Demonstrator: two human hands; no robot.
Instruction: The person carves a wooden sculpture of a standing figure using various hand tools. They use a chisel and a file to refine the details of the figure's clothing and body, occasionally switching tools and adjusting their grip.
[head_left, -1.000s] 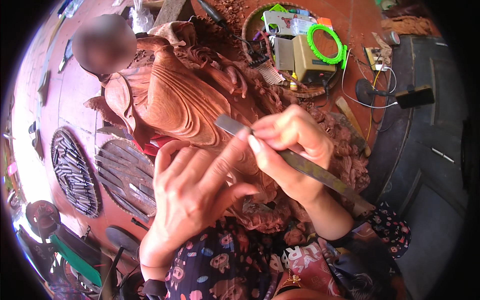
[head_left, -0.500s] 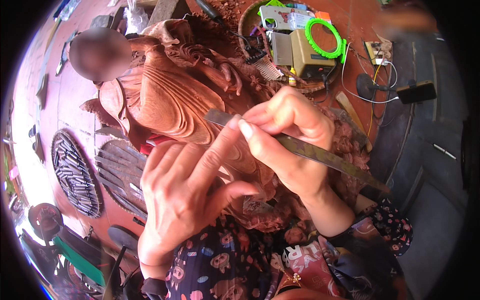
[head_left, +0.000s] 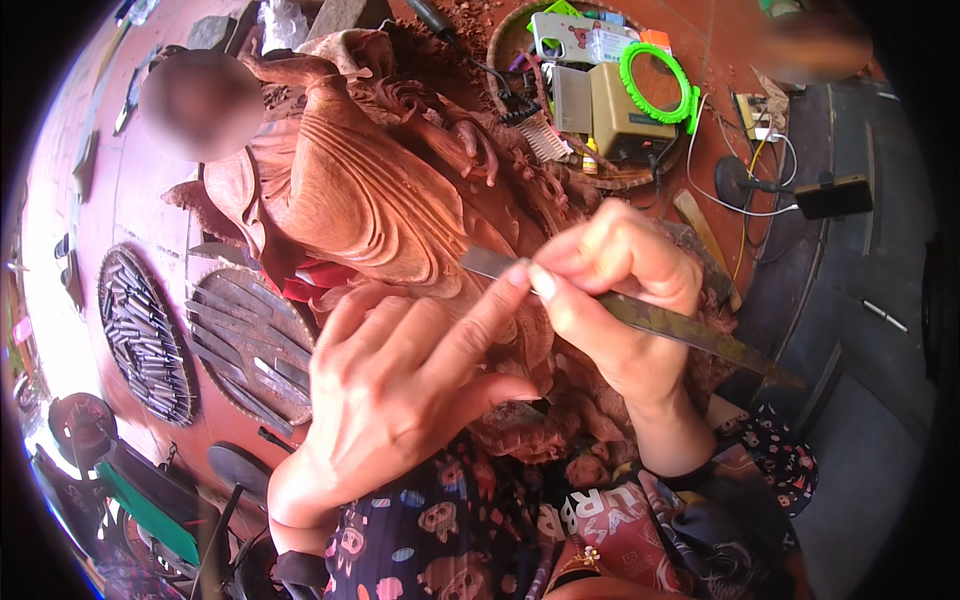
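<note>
A reddish-brown wooden statue (head_left: 345,205) with carved robe folds lies in front of me, its head end at the upper left. My right hand (head_left: 625,300) pinches a long flat metal carving blade (head_left: 700,340) between thumb and fingers. Its bare tip points left, just over the carved folds, and its darker tail runs down to the right past my wrist. Palm down, my left hand (head_left: 395,400) has its index finger stretched to the blade beside my right thumb. The left thumb sticks out, and the other fingers are bent over the statue; their tips are hidden.
On the left stand a basket of many small metal tools (head_left: 148,335) and a tray of flat blades (head_left: 250,345). Beyond the statue sits a round basket (head_left: 500,50) with a beige box (head_left: 625,110) and a green-framed mirror (head_left: 690,100). A phone on a stand (head_left: 835,197) is at the right.
Both hands and the blade have shifted right and slightly down in the picture. The view has moved a little too, showing more of the blade tray. The grip looks the same.
</note>
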